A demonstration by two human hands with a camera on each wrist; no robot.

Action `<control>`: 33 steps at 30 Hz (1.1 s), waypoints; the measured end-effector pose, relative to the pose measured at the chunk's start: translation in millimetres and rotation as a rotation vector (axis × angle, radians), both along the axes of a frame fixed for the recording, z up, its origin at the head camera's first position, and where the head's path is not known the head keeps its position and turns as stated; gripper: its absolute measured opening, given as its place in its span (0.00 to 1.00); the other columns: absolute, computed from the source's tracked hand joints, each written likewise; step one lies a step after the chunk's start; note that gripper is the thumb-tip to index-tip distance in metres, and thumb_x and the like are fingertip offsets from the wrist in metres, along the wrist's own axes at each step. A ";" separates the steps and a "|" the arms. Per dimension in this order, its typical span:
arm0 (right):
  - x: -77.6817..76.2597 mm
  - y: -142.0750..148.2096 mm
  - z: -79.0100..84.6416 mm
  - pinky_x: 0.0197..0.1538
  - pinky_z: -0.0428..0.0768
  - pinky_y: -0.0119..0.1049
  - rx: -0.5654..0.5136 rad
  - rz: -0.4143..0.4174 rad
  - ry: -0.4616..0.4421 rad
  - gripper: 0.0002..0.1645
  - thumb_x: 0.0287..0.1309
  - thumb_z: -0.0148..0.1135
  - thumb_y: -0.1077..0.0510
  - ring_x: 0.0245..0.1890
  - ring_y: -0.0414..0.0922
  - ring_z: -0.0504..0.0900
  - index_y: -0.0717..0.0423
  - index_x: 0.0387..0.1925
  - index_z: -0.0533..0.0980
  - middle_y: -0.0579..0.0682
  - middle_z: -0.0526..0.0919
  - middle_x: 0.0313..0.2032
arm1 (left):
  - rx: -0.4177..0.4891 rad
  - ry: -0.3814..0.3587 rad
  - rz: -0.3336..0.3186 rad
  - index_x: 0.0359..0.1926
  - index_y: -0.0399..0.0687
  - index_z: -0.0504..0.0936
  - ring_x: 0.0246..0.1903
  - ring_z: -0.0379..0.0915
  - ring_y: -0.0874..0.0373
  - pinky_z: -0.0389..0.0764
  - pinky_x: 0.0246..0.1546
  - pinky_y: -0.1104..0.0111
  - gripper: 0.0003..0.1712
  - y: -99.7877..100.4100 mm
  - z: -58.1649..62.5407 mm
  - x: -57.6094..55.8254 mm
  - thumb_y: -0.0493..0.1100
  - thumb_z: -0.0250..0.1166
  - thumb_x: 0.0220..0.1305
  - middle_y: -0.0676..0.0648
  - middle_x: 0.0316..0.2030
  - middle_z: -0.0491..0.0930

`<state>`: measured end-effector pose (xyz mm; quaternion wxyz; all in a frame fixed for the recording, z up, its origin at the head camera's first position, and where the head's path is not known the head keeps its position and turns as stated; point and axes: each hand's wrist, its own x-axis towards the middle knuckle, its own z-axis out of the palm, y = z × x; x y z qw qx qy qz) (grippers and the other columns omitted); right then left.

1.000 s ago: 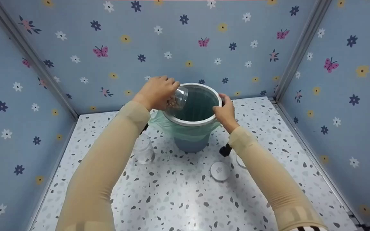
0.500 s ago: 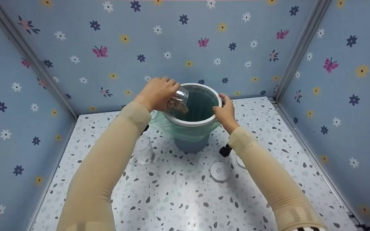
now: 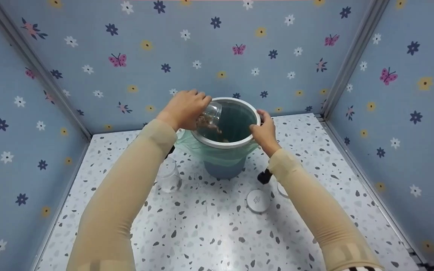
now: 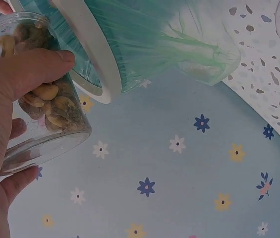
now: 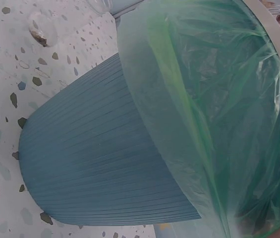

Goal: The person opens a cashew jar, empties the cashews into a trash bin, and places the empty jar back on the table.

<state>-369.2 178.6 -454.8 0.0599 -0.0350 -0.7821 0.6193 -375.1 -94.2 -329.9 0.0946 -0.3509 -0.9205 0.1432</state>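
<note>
My left hand (image 3: 185, 109) grips a clear jar (image 4: 50, 144), tilted with its mouth over a blue trash can (image 3: 224, 169). Skin-on cashews (image 4: 45, 91) fill part of the jar, and a few are falling from its mouth inside the can. A green bag (image 5: 199, 99) lines the can and hangs over its outside under the white rim ring (image 3: 217, 144). At the can's right side, my right hand (image 3: 265, 133) holds the rim, thumb at the top edge and fingers on the outer side. The bottom of the can's inside is hidden.
Another clear jar (image 3: 168, 178) stands on the speckled table left of the can. A white round lid (image 3: 258, 200) lies in front, and a second lid (image 3: 282, 190) is partly hidden by the right forearm. Flower-patterned walls (image 3: 202, 49) enclose three sides.
Cashews have slid toward the jar's mouth, and some now drop into the can. The left hand has shifted very slightly right; the right hand has stayed in place.
</note>
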 end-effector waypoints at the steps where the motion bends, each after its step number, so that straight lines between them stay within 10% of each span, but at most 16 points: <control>1: -0.1 -0.1 0.3 0.78 0.73 0.54 -0.002 -0.001 -0.002 0.42 0.69 0.56 0.68 0.77 0.58 0.73 0.55 0.83 0.61 0.61 0.71 0.79 | 0.003 0.003 -0.001 0.69 0.37 0.74 0.58 0.82 0.39 0.84 0.65 0.48 0.42 -0.3 0.1 0.0 0.44 0.82 0.57 0.36 0.62 0.83; 33: 0.0 0.0 -0.8 0.78 0.73 0.54 -0.007 0.003 -0.008 0.42 0.72 0.55 0.67 0.78 0.57 0.72 0.54 0.84 0.60 0.60 0.69 0.79 | 0.058 -0.043 -0.001 0.71 0.39 0.71 0.58 0.80 0.40 0.83 0.68 0.50 0.45 0.3 3.1 2.7 0.45 0.82 0.57 0.36 0.62 0.79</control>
